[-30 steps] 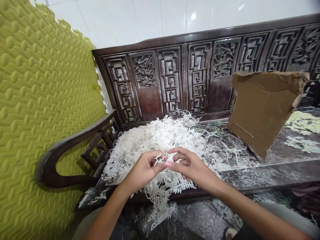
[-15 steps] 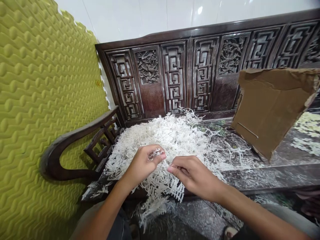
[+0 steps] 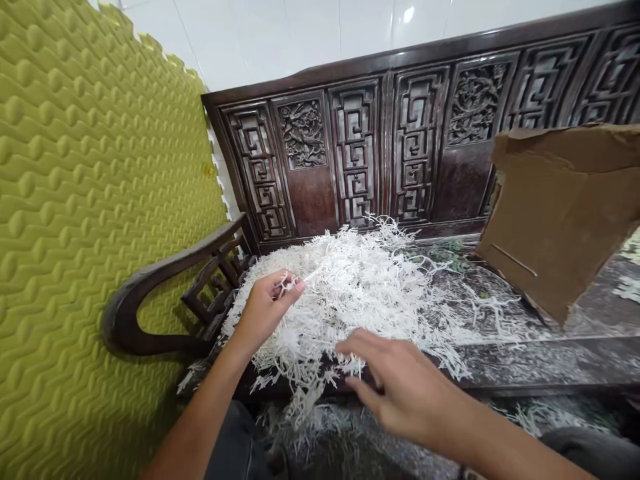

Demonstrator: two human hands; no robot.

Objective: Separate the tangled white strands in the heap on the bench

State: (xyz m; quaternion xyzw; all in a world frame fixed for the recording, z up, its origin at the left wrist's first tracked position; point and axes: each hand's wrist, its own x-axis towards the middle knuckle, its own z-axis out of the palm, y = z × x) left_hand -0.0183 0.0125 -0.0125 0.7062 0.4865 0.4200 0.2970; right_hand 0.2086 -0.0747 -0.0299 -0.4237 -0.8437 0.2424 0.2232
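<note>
A large heap of white plastic sprigs (image 3: 360,273) lies on a dark wooden bench, some of it hanging over the front edge. Above the heap's left side, my left hand (image 3: 273,300) pinches a small white branching sprig (image 3: 289,283) between thumb and fingers. My right hand (image 3: 395,380) is at the front of the heap with thumb and fingers apart, over a few white pieces near the bench edge. Nothing shows gripped in it.
The carved bench back (image 3: 310,193) rises behind the heap, with a curved armrest (image 3: 130,300) at the left. A yellow foam mat (image 3: 100,200) stands beside it. At the right, a brown cardboard piece (image 3: 565,213) stands upright. A loose white branch (image 3: 493,303) lies near it.
My hands have come apart. The left moved left and up with the sprig; the right dropped toward the bench edge and its fingers opened. The view has shifted slightly.
</note>
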